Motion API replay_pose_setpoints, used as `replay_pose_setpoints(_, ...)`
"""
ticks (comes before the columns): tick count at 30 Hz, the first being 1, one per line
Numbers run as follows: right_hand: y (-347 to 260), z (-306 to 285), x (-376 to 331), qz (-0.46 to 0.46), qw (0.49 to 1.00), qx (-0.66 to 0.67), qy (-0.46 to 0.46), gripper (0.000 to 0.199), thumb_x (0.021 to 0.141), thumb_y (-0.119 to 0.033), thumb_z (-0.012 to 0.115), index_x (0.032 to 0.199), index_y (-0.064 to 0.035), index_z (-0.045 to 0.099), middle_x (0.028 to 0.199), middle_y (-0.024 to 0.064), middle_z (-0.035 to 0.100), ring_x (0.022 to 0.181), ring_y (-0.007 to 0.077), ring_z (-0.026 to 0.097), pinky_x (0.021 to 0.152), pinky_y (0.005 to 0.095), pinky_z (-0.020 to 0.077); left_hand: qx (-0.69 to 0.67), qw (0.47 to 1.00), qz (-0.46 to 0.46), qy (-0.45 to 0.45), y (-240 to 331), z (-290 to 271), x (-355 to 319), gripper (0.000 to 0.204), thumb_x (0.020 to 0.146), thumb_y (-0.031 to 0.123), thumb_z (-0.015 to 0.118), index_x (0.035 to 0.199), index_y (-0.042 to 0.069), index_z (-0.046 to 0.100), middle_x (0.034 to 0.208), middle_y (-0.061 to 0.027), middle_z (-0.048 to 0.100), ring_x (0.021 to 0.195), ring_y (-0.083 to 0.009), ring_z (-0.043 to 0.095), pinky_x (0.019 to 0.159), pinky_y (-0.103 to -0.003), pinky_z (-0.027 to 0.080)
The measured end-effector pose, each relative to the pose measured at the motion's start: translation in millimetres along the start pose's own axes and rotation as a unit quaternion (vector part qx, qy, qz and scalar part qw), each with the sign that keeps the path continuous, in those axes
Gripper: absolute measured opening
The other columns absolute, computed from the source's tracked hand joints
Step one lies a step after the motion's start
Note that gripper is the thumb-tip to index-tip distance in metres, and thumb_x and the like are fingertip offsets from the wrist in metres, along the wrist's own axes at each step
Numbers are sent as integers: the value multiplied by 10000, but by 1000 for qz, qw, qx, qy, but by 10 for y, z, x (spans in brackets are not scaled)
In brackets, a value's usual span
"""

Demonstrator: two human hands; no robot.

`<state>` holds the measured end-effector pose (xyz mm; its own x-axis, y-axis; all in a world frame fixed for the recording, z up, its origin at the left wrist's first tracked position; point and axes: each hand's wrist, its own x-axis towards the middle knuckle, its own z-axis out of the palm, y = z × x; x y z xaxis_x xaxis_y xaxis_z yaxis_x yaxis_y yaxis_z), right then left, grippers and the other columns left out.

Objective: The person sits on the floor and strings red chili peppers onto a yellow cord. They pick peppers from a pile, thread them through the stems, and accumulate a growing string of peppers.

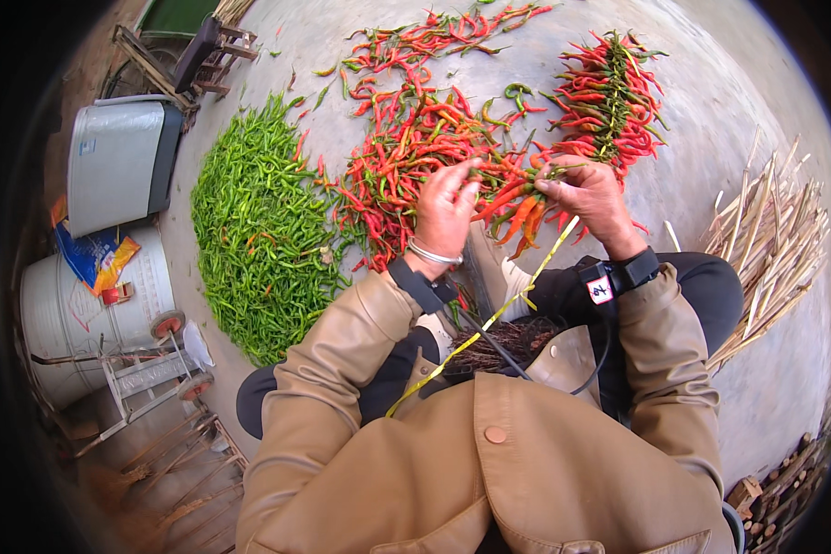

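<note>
My right hand [593,201] pinches the stem end of a bunch of chili peppers [523,218], red and orange, which hang from its fingertips toward my lap. Just left of it, my left hand [446,210] has its thumb and fingers closed at the tip of a red chili pepper [495,170]. Beyond the right hand lies a long string of chili peppers [616,92], tied along a green middle line. A loose heap of red chili peppers [392,157] spreads past my left hand. From below the bunch, a knotted yellow strip [489,319] runs down across my lap.
A large pile of green chili peppers [258,240] lies to the left. Dry stalks [776,245] are bundled at the right. Along the left side stand a grey bin [115,166], a metal drum [83,305] and a small wheeled cart [148,379]. Dark twiggy stems [503,346] rest between my legs.
</note>
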<state>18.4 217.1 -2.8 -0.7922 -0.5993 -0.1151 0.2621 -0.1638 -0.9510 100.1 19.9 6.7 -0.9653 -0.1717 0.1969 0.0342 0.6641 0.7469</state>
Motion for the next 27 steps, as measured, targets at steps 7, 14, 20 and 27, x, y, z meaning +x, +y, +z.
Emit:
replay_pose_setpoints(7,17,45,-29,13,1000,-2,-22,172,778,-27,620,945,8,604,823,17,618,717,52,551,631,192,457,59,983,164,-56,450,62,-11,362,743,3,564,1101,47,546,908,-108,540,833,-254,515,757,-342,409)
replay_pose_setpoints(14,39,60,-46,-4,998,-64,-4,160,759,-47,642,907,5,613,770,3,603,677,47,534,601,193,441,198,952,228,-46,446,64,-48,344,731,40,545,1074,13,540,857,-102,544,798,-254,515,731,-357,410)
replay_pose_setpoints(20,36,118,-57,1,998,-30,52,121,733,-90,680,810,-14,624,638,-29,558,569,18,473,499,184,394,314,921,227,-38,499,110,-87,352,739,82,507,1079,-3,530,799,-89,512,768,-237,504,702,-332,421)
replay_pose_setpoints(27,78,115,-45,-7,994,-101,40,125,740,-100,676,810,-12,620,650,-32,553,573,16,461,502,185,388,340,907,246,-47,566,137,-152,345,713,92,519,1040,-10,557,833,-92,518,800,-236,508,667,-302,453)
